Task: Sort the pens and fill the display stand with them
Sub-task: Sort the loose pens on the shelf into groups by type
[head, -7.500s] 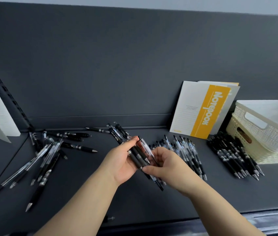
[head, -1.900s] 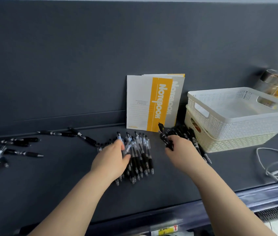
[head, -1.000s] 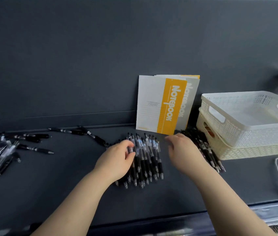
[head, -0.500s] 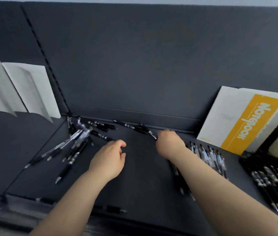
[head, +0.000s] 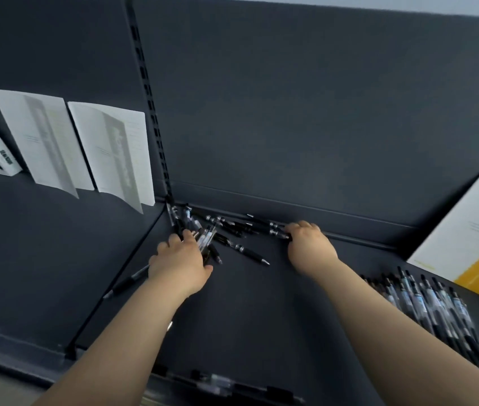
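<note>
The left hand (head: 180, 266) is lying palm-down on the loose pens (head: 203, 232), fingers curling over clear-barrelled ones. The right hand (head: 310, 247) is closing its fingers around black pens (head: 270, 228) along the shelf's back edge. Sorted pens (head: 431, 306) are lying in a row right of the right forearm.

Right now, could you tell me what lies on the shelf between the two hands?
In the head view, loose black pens lie between the left hand and right hand.

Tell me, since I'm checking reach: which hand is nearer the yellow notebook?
Right. The right hand lies left of the yellow notebook, over loose pens; the left hand is farther left.
</note>
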A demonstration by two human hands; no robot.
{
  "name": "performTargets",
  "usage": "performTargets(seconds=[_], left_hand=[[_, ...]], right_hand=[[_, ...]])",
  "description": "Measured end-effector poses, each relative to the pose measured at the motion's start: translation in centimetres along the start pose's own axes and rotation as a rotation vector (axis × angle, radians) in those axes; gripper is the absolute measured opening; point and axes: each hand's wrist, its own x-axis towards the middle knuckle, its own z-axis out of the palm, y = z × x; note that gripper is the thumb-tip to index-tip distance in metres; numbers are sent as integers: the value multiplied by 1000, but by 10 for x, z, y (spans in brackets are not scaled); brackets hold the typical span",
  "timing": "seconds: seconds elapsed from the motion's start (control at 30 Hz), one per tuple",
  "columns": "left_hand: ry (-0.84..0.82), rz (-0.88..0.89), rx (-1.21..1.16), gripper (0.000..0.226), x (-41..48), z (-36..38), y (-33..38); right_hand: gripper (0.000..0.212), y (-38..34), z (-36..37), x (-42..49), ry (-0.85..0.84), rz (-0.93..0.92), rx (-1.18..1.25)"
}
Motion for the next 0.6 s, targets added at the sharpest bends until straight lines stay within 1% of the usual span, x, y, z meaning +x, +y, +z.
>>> performTargets(seconds=[0.1, 0.2, 0.3, 0.4, 0.5, 0.53, 0.6], left_hand=[[21, 2, 9, 79, 7, 2, -7], [37, 29, -65, 76, 14, 3, -8], [60, 76, -116, 73, 19, 5, -10], [91, 103, -130, 70, 23, 6, -14], [116, 116, -171, 69, 24, 5, -15], [125, 127, -191, 68, 23, 3, -14], [172, 174, -256, 67, 20, -2, -10]], right_hand=[[48, -15, 4, 6, 14, 10, -62], [43, -25, 3, 8, -71, 59, -120], [34, -25, 4, 7, -108, 114, -87], [27, -21, 2, 3, -109, 162, 66], [10, -19, -7, -8, -94, 151, 259], [7, -19, -11, -14, -98, 149, 351], [10, -19, -16, -26, -127, 144, 582]])
